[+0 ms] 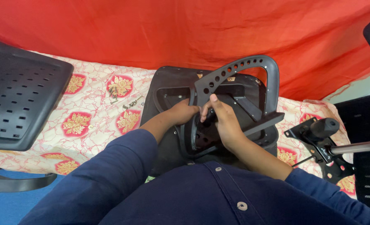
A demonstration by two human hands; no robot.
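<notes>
The black armrest (239, 79) stood at centre frame on the upturned chair seat (168, 87), not yet visibly fastened; loose screws (126, 102) lay on the floral cloth (89, 121) toward the upper left. Its perforated long bar ran from lower left up to upper right (loop end at the right). The left hand (183, 112) curled shut around its lower edge; the right hand (220, 121) gripped the middle.
</notes>
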